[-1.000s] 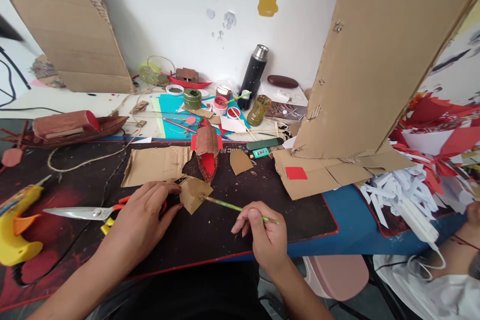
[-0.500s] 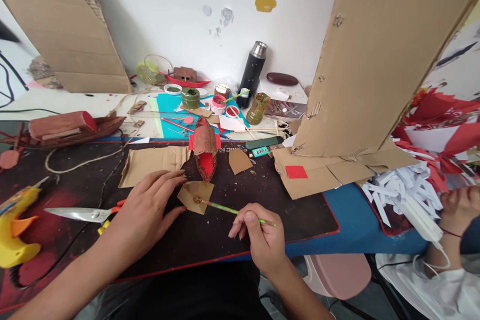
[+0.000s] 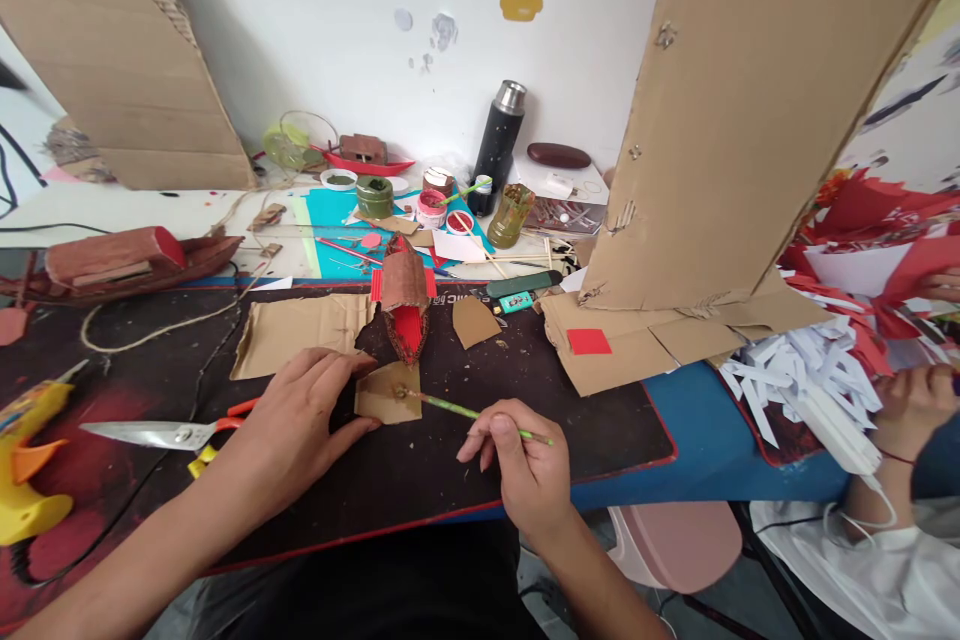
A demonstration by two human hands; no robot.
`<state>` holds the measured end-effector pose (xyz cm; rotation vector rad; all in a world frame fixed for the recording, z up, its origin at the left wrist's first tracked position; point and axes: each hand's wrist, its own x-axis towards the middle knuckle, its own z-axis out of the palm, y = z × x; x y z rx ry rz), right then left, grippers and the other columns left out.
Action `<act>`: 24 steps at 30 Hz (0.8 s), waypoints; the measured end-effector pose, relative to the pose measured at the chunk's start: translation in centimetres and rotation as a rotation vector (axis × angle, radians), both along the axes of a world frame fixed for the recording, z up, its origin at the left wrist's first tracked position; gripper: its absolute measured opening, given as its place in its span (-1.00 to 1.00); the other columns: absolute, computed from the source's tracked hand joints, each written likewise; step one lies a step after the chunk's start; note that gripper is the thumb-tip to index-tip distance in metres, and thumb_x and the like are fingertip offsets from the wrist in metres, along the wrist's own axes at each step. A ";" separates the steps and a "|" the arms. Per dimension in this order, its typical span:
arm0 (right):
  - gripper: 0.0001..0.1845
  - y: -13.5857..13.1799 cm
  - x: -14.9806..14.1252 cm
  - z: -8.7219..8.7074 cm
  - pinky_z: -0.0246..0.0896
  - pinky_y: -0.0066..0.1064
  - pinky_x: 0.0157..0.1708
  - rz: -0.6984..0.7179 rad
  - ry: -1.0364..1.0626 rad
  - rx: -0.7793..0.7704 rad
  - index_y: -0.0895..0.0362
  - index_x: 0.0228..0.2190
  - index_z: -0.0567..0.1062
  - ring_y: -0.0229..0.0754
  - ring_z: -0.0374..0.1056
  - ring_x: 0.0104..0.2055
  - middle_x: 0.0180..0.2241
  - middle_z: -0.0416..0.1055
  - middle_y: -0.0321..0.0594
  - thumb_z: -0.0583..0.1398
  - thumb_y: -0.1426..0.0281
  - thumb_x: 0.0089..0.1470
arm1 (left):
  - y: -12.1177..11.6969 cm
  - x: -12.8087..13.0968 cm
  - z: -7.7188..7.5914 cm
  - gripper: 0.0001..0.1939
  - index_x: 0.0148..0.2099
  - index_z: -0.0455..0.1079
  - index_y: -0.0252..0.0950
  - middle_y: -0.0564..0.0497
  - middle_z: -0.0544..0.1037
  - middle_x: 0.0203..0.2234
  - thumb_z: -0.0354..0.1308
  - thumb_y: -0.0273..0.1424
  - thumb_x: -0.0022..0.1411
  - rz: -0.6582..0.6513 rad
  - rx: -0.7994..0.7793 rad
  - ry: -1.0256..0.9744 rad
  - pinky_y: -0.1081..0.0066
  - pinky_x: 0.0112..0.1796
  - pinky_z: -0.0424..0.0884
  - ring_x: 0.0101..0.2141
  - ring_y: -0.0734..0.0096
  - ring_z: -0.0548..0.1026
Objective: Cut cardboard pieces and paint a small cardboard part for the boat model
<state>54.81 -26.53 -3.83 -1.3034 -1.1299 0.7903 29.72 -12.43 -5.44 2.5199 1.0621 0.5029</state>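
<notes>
My right hand (image 3: pixel 525 460) is closed around a thin green paintbrush (image 3: pixel 469 410). The brush's brown tip rests on a small cut piece of cardboard (image 3: pixel 386 407) on the dark mat. My left hand (image 3: pixel 304 410) lies with fingers stretched out, its thumb and fingertips touching that piece's left corners. Just beyond stands a small model boat (image 3: pixel 405 285) with a brown roof and red inside. A second cut cardboard piece (image 3: pixel 475 322) lies to its right. Scissors with red handles (image 3: pixel 161 435) lie left of my left hand, partly hidden by the forearm.
A yellow glue gun (image 3: pixel 34 465) is at far left, below a larger brown boat (image 3: pixel 127 260). Paint jars (image 3: pixel 375 197) and a black thermos (image 3: pixel 499 135) stand behind. A tall cardboard sheet (image 3: pixel 742 120) rises at right. Beyond are paper strips (image 3: pixel 799 380) and another person's hand (image 3: pixel 915 405).
The brush tip has shifted slightly on the cardboard piece, and the piece has turned a little. The whole view has drifted slightly. Another hand shows at the far right edge.
</notes>
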 end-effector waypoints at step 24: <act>-0.48 1.2 -0.7 -0.3 0.37 -0.44 -0.54 0.024 -0.066 0.023 0.07 -0.31 0.63 -0.23 0.45 -0.56 -0.47 0.66 -0.19 0.11 0.06 0.59 | -0.7 -0.3 -0.5 -0.55 0.22 0.49 -0.24 -0.23 0.70 -0.02 0.24 -0.12 0.42 0.051 0.054 -0.036 -0.07 0.09 0.59 0.05 -0.18 0.63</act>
